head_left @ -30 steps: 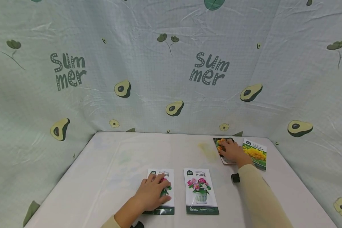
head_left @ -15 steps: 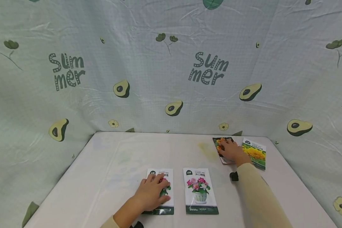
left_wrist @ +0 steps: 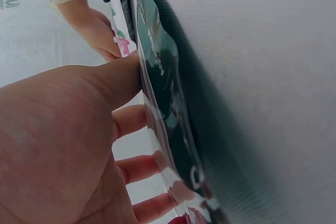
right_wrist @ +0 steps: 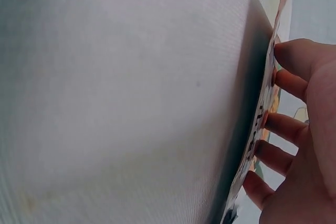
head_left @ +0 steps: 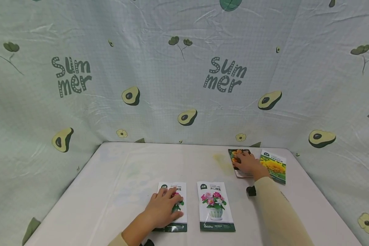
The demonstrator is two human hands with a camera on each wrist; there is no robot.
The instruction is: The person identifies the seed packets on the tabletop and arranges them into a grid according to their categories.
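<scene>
In the head view my left hand rests on a white seed packet with pink flowers and a dark green bottom band. The left wrist view has its thumb and spread fingertips touching the face of that packet. Farther back on the right, my right hand lies on a seed packet with orange flowers, covering much of it. Its fingertips press on the packet's face in the right wrist view, with none seen curled under the edge.
A second pink-flower packet lies to the right of my left hand. Beside my right hand is a yellow-flower packet, partly behind the wrist. The white table meets a printed cloth backdrop at its back edge.
</scene>
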